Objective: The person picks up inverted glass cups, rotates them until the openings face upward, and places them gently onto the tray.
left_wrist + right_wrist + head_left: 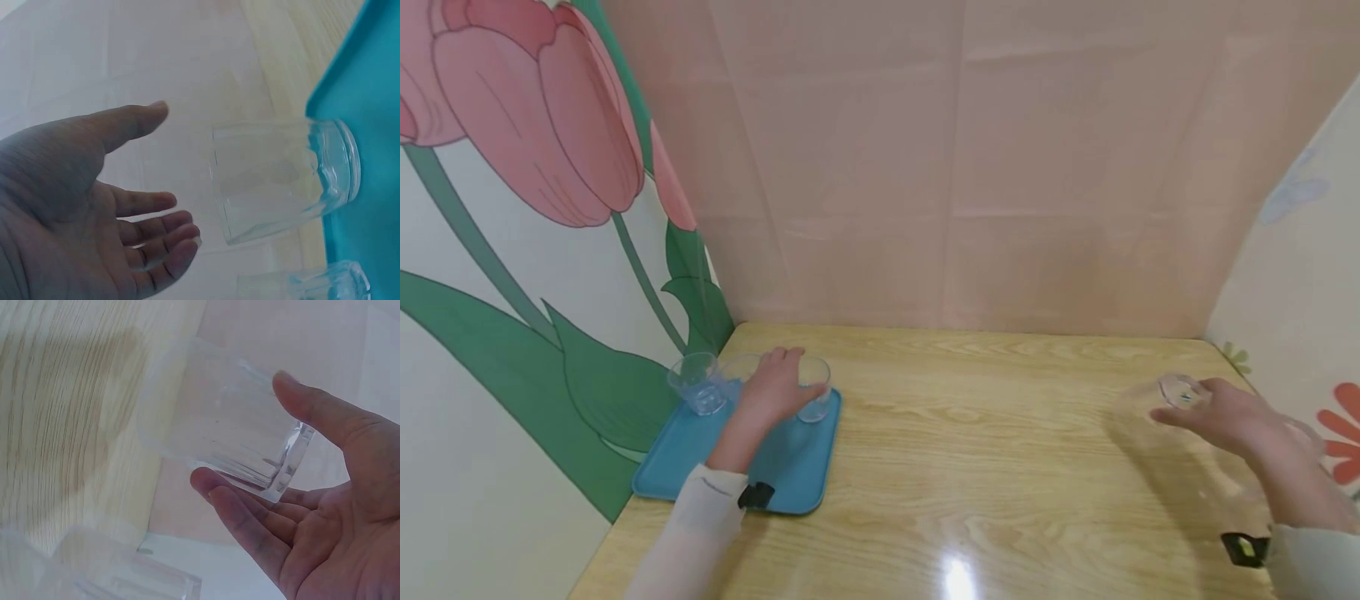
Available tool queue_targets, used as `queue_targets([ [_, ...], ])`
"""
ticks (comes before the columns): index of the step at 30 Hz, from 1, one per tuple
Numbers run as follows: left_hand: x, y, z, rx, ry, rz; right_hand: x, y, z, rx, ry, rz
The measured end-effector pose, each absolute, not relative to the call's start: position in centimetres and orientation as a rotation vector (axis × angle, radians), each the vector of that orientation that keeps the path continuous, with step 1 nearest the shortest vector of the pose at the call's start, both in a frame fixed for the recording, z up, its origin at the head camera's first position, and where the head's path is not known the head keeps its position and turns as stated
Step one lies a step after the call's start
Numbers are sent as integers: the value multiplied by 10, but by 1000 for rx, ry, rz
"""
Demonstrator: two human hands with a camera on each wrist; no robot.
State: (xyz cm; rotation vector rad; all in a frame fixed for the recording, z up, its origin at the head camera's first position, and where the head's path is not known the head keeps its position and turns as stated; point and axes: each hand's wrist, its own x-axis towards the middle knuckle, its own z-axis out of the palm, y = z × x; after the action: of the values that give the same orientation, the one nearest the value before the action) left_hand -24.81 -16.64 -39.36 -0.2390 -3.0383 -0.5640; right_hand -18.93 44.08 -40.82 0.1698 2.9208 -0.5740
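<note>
The right hand (1232, 412) grips a clear, thick-based, upturned glass (231, 419); the left hand (81, 212), relaxed, hovers near a transparent round tumbler (269, 181) on a smooth blue tray (793, 475).

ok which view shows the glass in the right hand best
The right wrist view: the glass is large there, held near its base by the right hand. The head view shows it small and faint; the left wrist view doesn't show it.

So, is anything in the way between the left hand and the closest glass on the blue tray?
Nothing visible: the left wrist view shows a bare gap between the left hand and the nearest glass on the blue tray. Another glass stands to one side.
</note>
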Motion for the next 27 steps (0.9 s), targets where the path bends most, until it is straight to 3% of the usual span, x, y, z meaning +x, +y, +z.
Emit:
queue_targets([
  [27,-243,-134,-399,-541,-2673,-1342,-184,363,-405,169,2884,-1152],
])
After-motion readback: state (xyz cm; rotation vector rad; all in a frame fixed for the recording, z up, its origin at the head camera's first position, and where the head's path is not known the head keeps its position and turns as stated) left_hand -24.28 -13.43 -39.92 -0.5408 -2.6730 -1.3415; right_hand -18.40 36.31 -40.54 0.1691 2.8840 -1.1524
